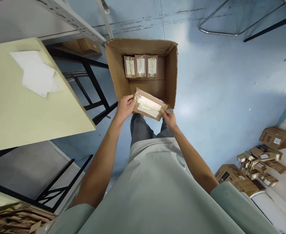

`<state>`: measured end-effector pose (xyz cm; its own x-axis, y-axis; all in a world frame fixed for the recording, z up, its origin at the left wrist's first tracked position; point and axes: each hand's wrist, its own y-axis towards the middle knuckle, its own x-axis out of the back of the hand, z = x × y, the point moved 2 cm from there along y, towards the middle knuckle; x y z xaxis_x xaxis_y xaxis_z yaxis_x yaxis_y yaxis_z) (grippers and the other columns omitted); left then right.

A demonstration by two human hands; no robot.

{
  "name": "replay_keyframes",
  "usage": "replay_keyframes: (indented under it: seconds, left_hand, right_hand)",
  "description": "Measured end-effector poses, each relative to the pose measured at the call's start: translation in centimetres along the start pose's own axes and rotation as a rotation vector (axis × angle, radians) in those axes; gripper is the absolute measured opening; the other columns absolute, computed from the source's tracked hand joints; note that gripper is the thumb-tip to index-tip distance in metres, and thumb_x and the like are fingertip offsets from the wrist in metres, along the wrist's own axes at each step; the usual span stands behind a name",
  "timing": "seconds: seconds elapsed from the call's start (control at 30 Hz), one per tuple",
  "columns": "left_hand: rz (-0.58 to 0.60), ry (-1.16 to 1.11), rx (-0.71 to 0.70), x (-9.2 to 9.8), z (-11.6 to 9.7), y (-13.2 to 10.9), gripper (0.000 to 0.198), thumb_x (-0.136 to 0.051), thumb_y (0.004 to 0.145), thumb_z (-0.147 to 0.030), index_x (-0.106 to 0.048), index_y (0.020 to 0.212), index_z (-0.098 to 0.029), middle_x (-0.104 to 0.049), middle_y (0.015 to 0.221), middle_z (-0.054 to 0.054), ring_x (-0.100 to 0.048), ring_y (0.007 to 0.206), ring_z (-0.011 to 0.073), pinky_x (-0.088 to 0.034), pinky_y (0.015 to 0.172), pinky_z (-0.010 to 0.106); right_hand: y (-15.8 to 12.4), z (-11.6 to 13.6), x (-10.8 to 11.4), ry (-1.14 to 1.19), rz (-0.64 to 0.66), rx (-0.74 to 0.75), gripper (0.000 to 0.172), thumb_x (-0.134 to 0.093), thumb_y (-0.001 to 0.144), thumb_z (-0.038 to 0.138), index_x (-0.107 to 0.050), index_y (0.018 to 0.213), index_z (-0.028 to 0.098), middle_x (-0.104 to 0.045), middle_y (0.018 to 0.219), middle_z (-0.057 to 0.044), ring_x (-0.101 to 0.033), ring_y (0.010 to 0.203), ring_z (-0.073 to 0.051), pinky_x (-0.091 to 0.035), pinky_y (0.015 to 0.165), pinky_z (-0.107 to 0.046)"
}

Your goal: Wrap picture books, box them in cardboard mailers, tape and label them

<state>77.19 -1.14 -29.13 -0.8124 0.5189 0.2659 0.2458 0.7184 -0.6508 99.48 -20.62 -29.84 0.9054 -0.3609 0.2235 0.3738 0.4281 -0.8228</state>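
Note:
Between my two hands is a small taped cardboard box (pixel 149 104) with a white label, tilted over the near rim of a large open carton (pixel 147 85). My left hand (pixel 126 109) pinches its left end. The fingers of my right hand (pixel 169 118) grip its lower right corner. Inside the carton, three similar packages stand side by side against the far wall: a left package (pixel 130 67), a middle package (pixel 141 66) and a right package (pixel 152 66). Each has a white label and clear tape.
At the left stands a pale yellow table (pixel 35 113) with white papers (pixel 35 73) and black metal legs. A metal chair leg (pixel 220 33) shows at upper right. Cartons (pixel 276 138) and many small boxes (pixel 259 162) lie at lower right. Flattened cardboard (pixel 13 217) is stacked at lower left.

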Motion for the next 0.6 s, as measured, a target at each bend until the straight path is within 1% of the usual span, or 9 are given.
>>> replay_keyframes:
  seconds: [0.03, 0.1, 0.17, 0.27, 0.33, 0.4, 0.47, 0.53, 0.6]
  left_hand:
    - [-0.022, 0.047, -0.012, -1.5, 0.2, 1.6, 0.038, -0.075, 0.089, -0.037, -0.086, 0.12, -0.018, -0.081, 0.136, 0.016, -0.074, 0.133, 0.036, -0.051, 0.128, 0.053]
    - [-0.059, 0.138, -0.048, -4.5, 0.5, 5.2, 0.036, -0.076, 0.088, -0.032, -0.086, 0.121, -0.02, -0.079, 0.137, 0.016, -0.07, 0.137, 0.038, -0.046, 0.132, 0.055]
    - [-0.06, 0.206, -0.091, -7.5, 0.6, 9.2, 0.032, -0.077, 0.089, -0.028, -0.086, 0.119, -0.024, -0.079, 0.133, 0.015, -0.067, 0.141, 0.041, -0.041, 0.135, 0.059]
    - [0.0, 0.285, -0.137, -12.2, 0.4, 15.2, 0.031, -0.077, 0.089, -0.026, -0.086, 0.118, -0.025, -0.079, 0.13, 0.017, -0.062, 0.144, 0.0465, -0.036, 0.136, 0.067]
    - [0.068, 0.328, -0.165, -15.2, 0.5, 18.9, 0.037, -0.076, 0.088, -0.024, -0.084, 0.124, -0.02, -0.078, 0.138, 0.02, -0.058, 0.148, 0.0498, -0.032, 0.137, 0.071]
    - [0.137, 0.334, -0.209, -17.8, 0.9, 22.3, 0.048, -0.076, 0.086, -0.023, -0.081, 0.133, -0.015, -0.074, 0.148, 0.023, -0.054, 0.153, 0.0509, -0.029, 0.139, 0.072]
    - [0.185, 0.303, -0.267, -19.9, 1.6, 25.5, 0.056, -0.078, 0.084, -0.022, -0.079, 0.139, -0.013, -0.071, 0.155, 0.023, -0.05, 0.159, 0.0495, -0.027, 0.142, 0.069]
    - [0.22, 0.264, -0.319, -21.5, 2.6, 28.7, 0.061, -0.08, 0.081, -0.022, -0.078, 0.142, -0.015, -0.069, 0.16, 0.021, -0.046, 0.164, 0.0472, -0.024, 0.145, 0.065]
    - [0.25, 0.242, -0.351, -22.7, 3.9, 31.8, 0.063, -0.081, 0.08, -0.022, -0.077, 0.143, -0.016, -0.066, 0.164, 0.019, -0.044, 0.166, 0.0461, -0.022, 0.147, 0.062]
  right_hand:
    - [1.3, -0.5, -0.1, 0.102, 0.003, -0.063, 0.05, -0.084, 0.092, 0.059, -0.057, 0.067, 0.025, -0.059, 0.069, 0.005, -0.059, 0.076, -0.015, -0.051, 0.074, -0.026]
    - [4.0, -1.4, -0.5, 0.302, 0.018, -0.185, 0.034, -0.091, 0.088, 0.045, -0.067, 0.074, 0.024, -0.069, 0.076, 0.004, -0.064, 0.08, -0.015, -0.054, 0.079, -0.025]
    - [6.7, -2.1, -1.1, 0.431, 0.037, -0.293, 0.023, -0.091, 0.088, 0.036, -0.073, 0.083, 0.024, -0.075, 0.082, 0.003, -0.069, 0.083, -0.015, -0.058, 0.083, -0.026]
    - [11.5, -3.0, -2.1, 0.694, -0.047, -0.474, 0.015, -0.088, 0.091, 0.022, -0.074, 0.086, 0.022, -0.077, 0.082, 0.003, -0.071, 0.081, -0.013, -0.061, 0.087, -0.026]
    - [15.1, -3.3, -3.1, 0.869, -0.125, -0.555, 0.01, -0.081, 0.096, 0.015, -0.075, 0.091, 0.021, -0.078, 0.085, 0.002, -0.072, 0.083, -0.013, -0.063, 0.089, -0.024]
    - [18.9, -3.6, -4.1, 0.993, -0.17, -0.594, 0.011, -0.074, 0.1, 0.012, -0.074, 0.094, 0.022, -0.079, 0.089, 0.001, -0.074, 0.088, -0.013, -0.065, 0.089, -0.023]
    - [22.5, -3.9, -5.3, 1.072, -0.173, -0.604, 0.015, -0.07, 0.103, 0.012, -0.073, 0.093, 0.023, -0.078, 0.092, 0.0, -0.074, 0.09, -0.013, -0.066, 0.09, -0.021]
    - [26.0, -4.4, -6.5, 1.12, -0.171, -0.598, 0.018, -0.068, 0.104, 0.013, -0.071, 0.09, 0.024, -0.077, 0.093, 0.0, -0.074, 0.092, -0.012, -0.066, 0.094, -0.021]
    - [29.4, -5.0, -7.4, 1.148, -0.179, -0.582, 0.019, -0.065, 0.105, 0.013, -0.07, 0.09, 0.024, -0.076, 0.095, -0.001, -0.074, 0.095, -0.012, -0.065, 0.099, -0.021]
